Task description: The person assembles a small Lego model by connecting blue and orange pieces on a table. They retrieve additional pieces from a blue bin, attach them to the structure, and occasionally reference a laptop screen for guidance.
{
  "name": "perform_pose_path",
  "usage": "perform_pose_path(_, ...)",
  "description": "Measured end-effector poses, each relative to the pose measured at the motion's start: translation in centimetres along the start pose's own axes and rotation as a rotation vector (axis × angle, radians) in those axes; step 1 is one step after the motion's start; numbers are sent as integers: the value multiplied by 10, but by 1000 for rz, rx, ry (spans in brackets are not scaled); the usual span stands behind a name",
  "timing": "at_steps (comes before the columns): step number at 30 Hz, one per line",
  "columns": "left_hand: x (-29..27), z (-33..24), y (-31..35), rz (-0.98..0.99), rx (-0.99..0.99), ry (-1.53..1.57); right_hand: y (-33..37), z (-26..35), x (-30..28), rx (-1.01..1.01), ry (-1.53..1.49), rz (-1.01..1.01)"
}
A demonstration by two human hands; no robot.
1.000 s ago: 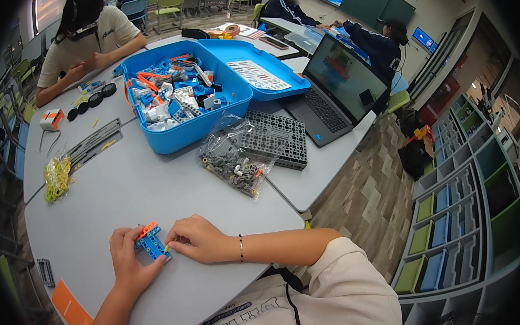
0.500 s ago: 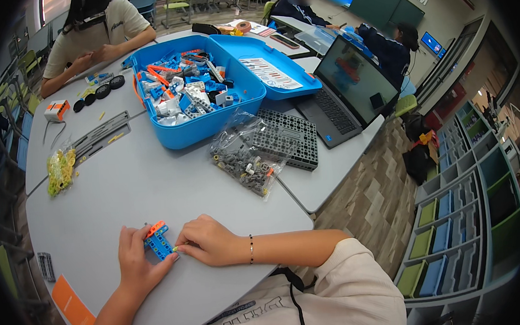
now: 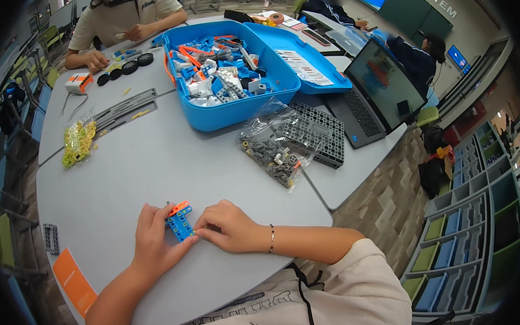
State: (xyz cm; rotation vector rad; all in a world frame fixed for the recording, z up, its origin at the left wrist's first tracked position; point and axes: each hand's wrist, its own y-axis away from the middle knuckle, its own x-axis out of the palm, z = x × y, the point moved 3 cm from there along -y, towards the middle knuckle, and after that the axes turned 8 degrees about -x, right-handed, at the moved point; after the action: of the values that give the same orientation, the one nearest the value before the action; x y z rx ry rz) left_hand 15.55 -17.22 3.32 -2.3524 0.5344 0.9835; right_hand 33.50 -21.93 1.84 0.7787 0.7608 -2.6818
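Low over the near part of the table, my left hand is closed around a small assembly of building pieces, blue perforated beams with an orange part at the top and yellow-green pegs in some holes. My right hand meets it at the lower right end, thumb and forefinger pinched together there. A tiny yellow-green peg appears at those fingertips, mostly covered by them. My fingers hide parts of the blue beams.
Ahead stands a blue bin of loose pieces, beside a grey perforated plate, a bag of grey connectors and a laptop. Left lie a bag of yellow pieces, black wheels and an orange card. Another person sits opposite.
The view has shifted, so the table's things appear farther right. Both my hands keep hold of the assembly, the peg now more covered. Opposite, the person's hands have moved apart.
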Motion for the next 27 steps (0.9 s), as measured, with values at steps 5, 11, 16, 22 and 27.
perform_pose_path(5,-6,-1,0,-66,57,-92,-4,-4,-12,75,-42,-116)
perform_pose_path(11,-7,-12,18,-114,256,-49,6,21,-12,-252,-29,-202)
perform_pose_path(16,-4,-21,29,-57,324,75,13,25,4,-182,-323,-122)
perform_pose_path(22,-8,-18,31,-52,179,145,11,22,1,-186,-206,-63)
perform_pose_path(27,-19,-2,39,-72,-77,117,3,19,1,-331,87,-56)
